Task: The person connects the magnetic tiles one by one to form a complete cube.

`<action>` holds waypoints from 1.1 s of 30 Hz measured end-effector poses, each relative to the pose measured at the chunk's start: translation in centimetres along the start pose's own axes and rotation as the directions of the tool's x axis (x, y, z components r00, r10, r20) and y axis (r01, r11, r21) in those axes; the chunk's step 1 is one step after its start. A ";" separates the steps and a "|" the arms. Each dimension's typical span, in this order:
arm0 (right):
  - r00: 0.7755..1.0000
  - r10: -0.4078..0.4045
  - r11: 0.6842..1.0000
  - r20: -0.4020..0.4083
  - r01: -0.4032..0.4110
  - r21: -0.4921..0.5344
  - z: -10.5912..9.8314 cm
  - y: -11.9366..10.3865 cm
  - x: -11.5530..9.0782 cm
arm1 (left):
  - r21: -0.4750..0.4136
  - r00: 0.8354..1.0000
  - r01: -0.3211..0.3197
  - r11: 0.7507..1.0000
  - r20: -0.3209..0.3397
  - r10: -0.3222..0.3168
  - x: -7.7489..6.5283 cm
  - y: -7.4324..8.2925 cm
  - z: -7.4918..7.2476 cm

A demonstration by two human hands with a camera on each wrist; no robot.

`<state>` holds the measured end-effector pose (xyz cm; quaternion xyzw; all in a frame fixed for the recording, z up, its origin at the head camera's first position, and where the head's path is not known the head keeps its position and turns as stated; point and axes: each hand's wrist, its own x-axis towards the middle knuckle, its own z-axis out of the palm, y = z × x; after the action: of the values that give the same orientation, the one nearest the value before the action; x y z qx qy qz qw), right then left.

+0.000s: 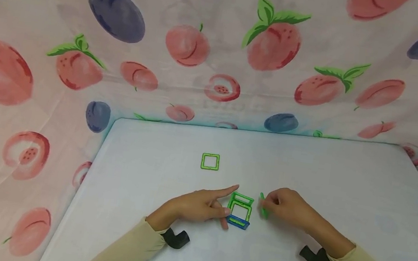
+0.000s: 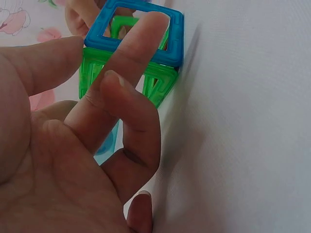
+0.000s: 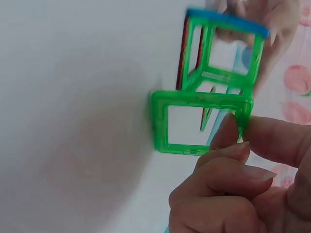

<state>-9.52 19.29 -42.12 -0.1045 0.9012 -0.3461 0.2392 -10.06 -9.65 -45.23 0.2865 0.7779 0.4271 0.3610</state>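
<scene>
Near the middle of the table stands a small open box of magnetic tiles, with green square frames (image 1: 249,214) and a blue square frame (image 1: 238,223) on its near side. My left hand (image 1: 197,206) holds it from the left: the thumb is at a corner, one finger reaches across the blue frame (image 2: 174,36), and the index finger points past the far side. To the right of the box, my right hand (image 1: 288,206) pinches a separate green square tile (image 3: 160,121) between thumb and fingers. That tile is upright, a short gap from the box in the head view.
Another green square tile (image 1: 203,160) lies flat farther back on the white table (image 1: 142,152). A fruit-patterned cloth (image 1: 188,75) hangs behind the table and along its left. Black wrist mounts (image 1: 175,239) sit below both hands.
</scene>
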 end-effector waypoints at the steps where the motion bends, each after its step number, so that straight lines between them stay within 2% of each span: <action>1: 1.000 -0.006 1.000 0.003 0.006 0.010 0.2 -0.1 -0.2 | 0.003 1.000 0.001 1.000 0.000 -0.001 0.0 0.0 0.0; 6: 0.999 -0.022 0.997 0.048 0.018 0.081 1.1 -0.5 -1.0 | -0.005 1.000 0.006 1.000 -0.006 -0.006 0.0 0.0 0.1; 10: 0.996 0.005 0.987 0.087 -0.019 0.157 1.6 -0.8 -1.3 | -0.023 1.000 0.007 1.000 -0.008 -0.008 0.0 0.1 0.3; 14: 0.996 0.021 0.978 0.091 -0.040 0.206 1.9 -0.9 -1.6 | -0.039 1.000 0.020 0.999 -0.007 -0.020 0.1 0.3 0.5; 17: 0.997 0.020 0.981 0.078 -0.035 0.192 2.1 -0.9 -1.7 | -0.039 1.000 0.027 0.999 -0.011 -0.027 0.1 0.5 0.6; 19: 0.998 0.002 0.990 0.057 -0.010 0.142 2.1 -0.9 -1.7 | -0.032 0.999 0.034 0.999 -0.021 -0.034 0.0 0.5 0.6; 24: 0.997 -0.023 1.000 -0.072 0.022 -0.017 1.8 -0.5 -1.8 | -0.035 0.992 0.089 0.995 -0.089 -0.092 0.1 0.6 0.5; 26: 0.995 -0.008 1.000 -0.101 0.005 -0.029 1.7 -0.4 -1.7 | -0.040 0.986 0.104 0.994 -0.123 -0.109 0.1 0.6 0.5; 29: 0.998 0.004 1.000 -0.060 -0.003 0.018 1.8 -0.1 -1.4 | -0.041 0.983 0.099 0.994 -0.151 -0.104 0.2 0.6 0.6; 33: 1.000 -0.013 0.997 0.021 0.011 0.082 2.2 0.2 -1.1 | -0.030 0.987 0.071 0.997 -0.145 -0.074 0.5 0.7 1.0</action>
<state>-7.45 18.54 -43.29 -0.1040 0.8829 -0.3830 0.2509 -9.38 -8.48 -45.11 0.2216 0.8069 0.4429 0.3220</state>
